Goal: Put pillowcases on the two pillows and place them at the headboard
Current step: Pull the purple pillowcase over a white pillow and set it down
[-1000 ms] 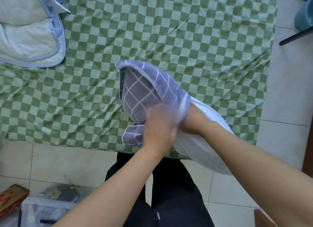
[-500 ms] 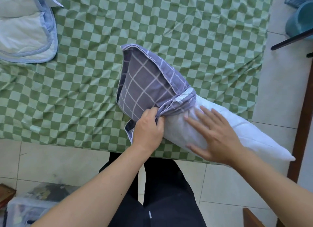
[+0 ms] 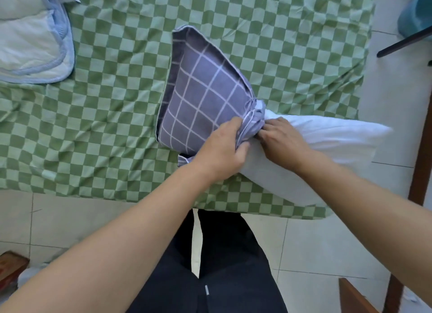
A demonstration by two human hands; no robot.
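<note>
big green-and-pale checked bedsheet (image 3: 117,125) fills the top of the view, wrinkled, its near edge hanging over the pale tiled floor (image 3: 327,247). top left on the sheet, a folded light blue quilt (image 3: 32,44) with a darker blue border. middle of the sheet: the white pillow (image 3: 327,144), lying across the near right corner of the bed, its far end poking out over the edge toward the brown wooden post (image 3: 420,149). the other end of that pillow sits inside the grey pillowcase (image 3: 198,97) with white grid lines, which covers only part of it, its mouth bunched up at the middle. left hand (image 3: 222,149) is clamped on that bunched rim, fingers curled round the gathered cloth. right hand (image 3: 285,142) rests on the white pillow just beside the rim, fingertips tucked at the opening; i cannot tell whether it pinches the fabric or just presses. the two hands are almost touching. dark trousers (image 3: 210,277) below, standing at the bed's edge.
</note>
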